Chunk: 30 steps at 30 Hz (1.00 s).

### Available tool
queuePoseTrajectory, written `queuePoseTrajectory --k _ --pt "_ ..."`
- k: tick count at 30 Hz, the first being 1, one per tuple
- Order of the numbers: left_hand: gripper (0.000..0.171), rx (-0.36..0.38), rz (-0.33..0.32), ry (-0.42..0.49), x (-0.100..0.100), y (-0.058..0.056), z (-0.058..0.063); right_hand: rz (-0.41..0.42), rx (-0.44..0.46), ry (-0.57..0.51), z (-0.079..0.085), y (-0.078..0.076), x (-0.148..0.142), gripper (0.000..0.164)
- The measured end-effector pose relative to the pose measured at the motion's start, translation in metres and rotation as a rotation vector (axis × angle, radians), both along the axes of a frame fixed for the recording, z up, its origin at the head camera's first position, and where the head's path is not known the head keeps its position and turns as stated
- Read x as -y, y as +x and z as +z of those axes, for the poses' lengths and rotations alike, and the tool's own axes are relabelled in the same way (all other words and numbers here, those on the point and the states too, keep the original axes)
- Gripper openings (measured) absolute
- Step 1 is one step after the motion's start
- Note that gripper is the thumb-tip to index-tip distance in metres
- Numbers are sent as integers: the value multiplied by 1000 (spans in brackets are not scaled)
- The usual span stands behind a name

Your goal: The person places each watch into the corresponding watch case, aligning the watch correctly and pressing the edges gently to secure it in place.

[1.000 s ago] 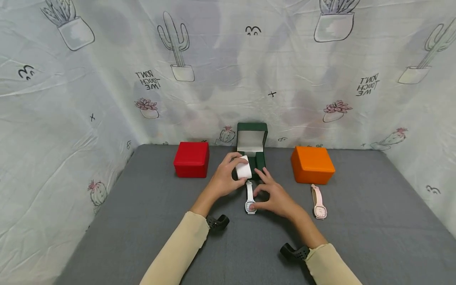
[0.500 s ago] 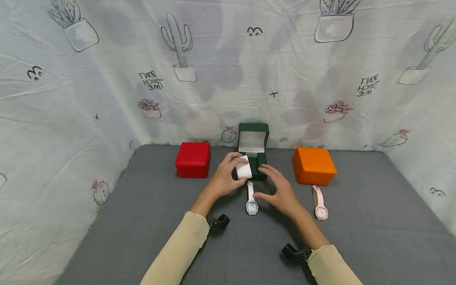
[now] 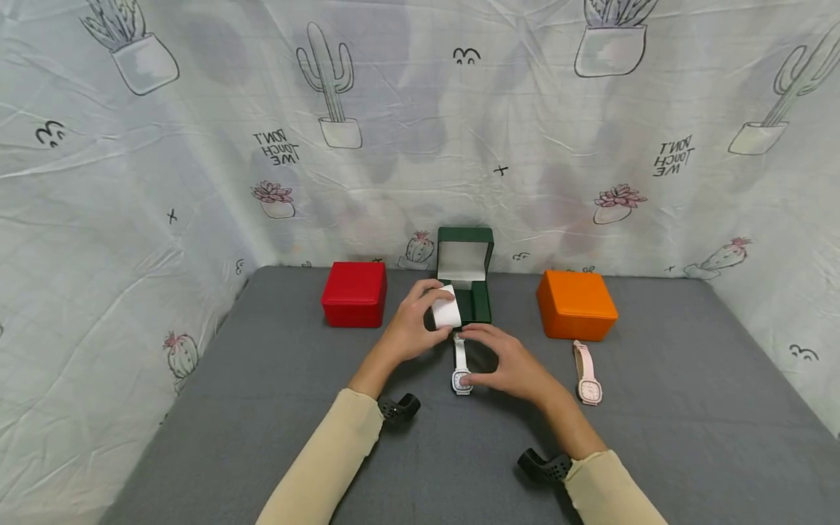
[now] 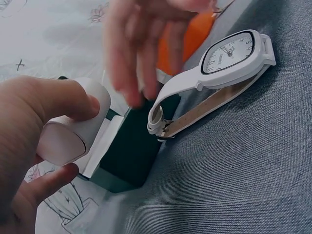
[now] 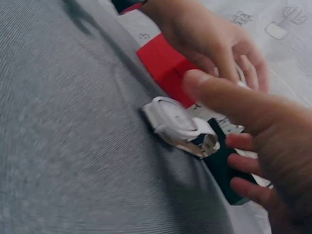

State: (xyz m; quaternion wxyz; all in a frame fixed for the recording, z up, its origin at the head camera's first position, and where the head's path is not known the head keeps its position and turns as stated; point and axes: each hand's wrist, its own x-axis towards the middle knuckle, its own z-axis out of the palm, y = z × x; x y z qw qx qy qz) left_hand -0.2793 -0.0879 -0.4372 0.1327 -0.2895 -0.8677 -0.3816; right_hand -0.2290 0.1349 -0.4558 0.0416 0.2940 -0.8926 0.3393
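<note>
My left hand grips a small white watch cushion between its thumb and fingers, at the front left of the open green watch box. A white wristwatch stands on its looped strap just in front of the box, dial toward the table's front edge. Over the watch spreads my right hand, thumb by the dial and fingers near the buckle end. In the right wrist view its fingers are apart from the thumb, holding nothing, with the watch beyond them.
To the left of the green box sits a closed red box; to the right is a closed orange box. A pink wristwatch lies before the orange one. A printed cloth hangs behind the grey table.
My right hand drew back from the watch with its fingers spread toward the box, then came back down over the watch. My left hand keeps its grip on the cushion, almost still.
</note>
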Motion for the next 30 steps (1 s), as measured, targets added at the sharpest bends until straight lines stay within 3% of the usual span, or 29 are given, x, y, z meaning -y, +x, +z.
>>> queuePoseTrajectory --k 6,17,21,30 --pt "43 13 -9 -2 1 0 1 43 97 108 -6 0 4 90" --pt "43 25 -24 -1 0 1 2 31 28 144 -10 -2 8 86" --pt "43 19 -29 2 -1 1 3 25 2 101 -11 -2 7 81" --pt "43 13 -63 47 0 2 6 28 -8 -137 -12 -9 1 71"
